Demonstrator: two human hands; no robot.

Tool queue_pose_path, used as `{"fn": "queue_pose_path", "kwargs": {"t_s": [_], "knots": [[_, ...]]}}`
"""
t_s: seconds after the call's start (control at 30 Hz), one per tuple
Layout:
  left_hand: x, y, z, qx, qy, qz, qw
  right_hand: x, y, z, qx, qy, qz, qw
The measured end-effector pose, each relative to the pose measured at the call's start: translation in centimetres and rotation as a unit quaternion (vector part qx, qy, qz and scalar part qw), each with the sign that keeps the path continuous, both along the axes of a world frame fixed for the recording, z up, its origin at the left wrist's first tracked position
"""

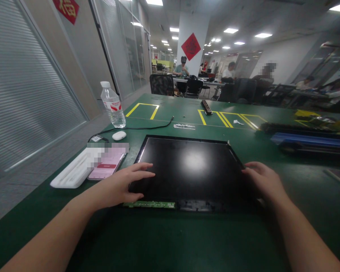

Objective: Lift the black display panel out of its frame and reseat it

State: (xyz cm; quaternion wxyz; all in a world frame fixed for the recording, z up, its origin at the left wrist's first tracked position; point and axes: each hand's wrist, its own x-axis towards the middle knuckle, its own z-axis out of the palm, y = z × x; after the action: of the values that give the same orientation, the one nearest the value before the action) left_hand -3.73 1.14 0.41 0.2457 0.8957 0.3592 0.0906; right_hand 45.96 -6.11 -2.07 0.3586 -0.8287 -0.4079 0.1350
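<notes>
Panel point(187, 166) under left hand point(121, 187), right hand point(262, 181)

Left hand point(124, 185) and right hand point(262, 181) flat on black panel point(189, 166), green table point(170, 234)

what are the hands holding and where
The black panel, flat on the table: left hand rests open on its near left corner, right hand on its right edge; whether that one grips cannot be told.

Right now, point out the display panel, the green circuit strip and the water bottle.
display panel point(189, 166), head view, middle of dark glass
green circuit strip point(149, 204), head view, strip's middle
water bottle point(113, 107), head view, its label
</notes>
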Motion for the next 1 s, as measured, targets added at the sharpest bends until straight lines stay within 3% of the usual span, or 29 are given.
{"fn": "queue_pose_path", "kwargs": {"t_s": [0.13,0.37,0.47,1.0], "knots": [[0.0,0.1,0.0,0.006,0.025,0.04,0.999,-0.1,0.1,0.2,-0.012,-0.002,-0.005,1.0],[0.3,0.8,-0.6,0.111,0.04,0.127,0.985,0.0,0.1,0.1,-0.014,0.005,-0.008,1.0],[0.5,0.8,-0.6,0.123,0.051,0.15,0.98,0.0,0.1,-0.1,-0.005,-0.002,0.001,1.0],[1.5,1.4,-0.8,0.116,0.042,0.14,0.982,0.1,0.2,-0.6,0.007,0.01,0.009,1.0]]}}
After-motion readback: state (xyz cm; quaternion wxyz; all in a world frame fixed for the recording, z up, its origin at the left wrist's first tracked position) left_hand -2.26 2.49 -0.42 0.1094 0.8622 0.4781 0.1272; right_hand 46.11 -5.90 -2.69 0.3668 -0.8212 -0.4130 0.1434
